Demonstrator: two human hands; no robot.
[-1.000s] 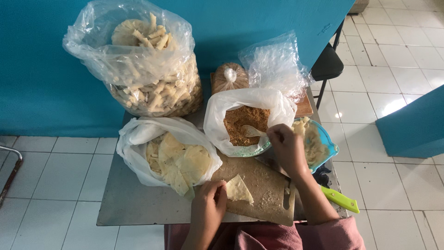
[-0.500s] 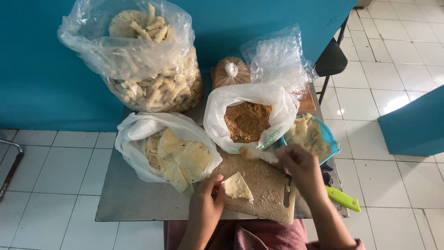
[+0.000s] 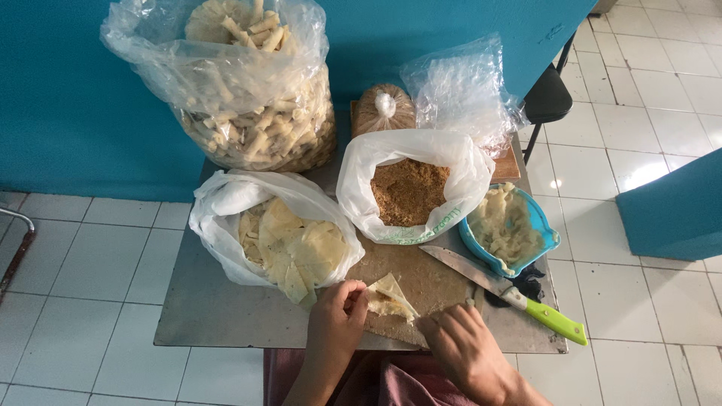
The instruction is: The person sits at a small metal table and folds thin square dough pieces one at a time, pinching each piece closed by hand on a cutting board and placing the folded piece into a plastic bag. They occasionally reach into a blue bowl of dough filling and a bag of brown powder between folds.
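A pale, triangular folded pastry sheet point(image 3: 389, 298) lies on the brown cutting board point(image 3: 421, 282) at the near edge of the table point(image 3: 218, 316). The left hand point(image 3: 336, 319) pinches its near corner with curled fingers; the right hand point(image 3: 464, 347) rests loosely closed on the board just beside it, holding nothing I can make out. The step looks like folding or sealing the wrapper, which calls for steady pressure along the edge without tearing it.

Behind stand a white plastic bag of flat pastry sheets point(image 3: 289, 244), a white bag of brown crumbs point(image 3: 410, 192), a blue bowl of pale filling point(image 3: 508, 225) and a green-handled knife point(image 3: 508, 293). Farther back sits a large clear bag of rolled sticks point(image 3: 248, 98). The floor is white tile point(image 3: 75, 286), the wall teal point(image 3: 68, 113).
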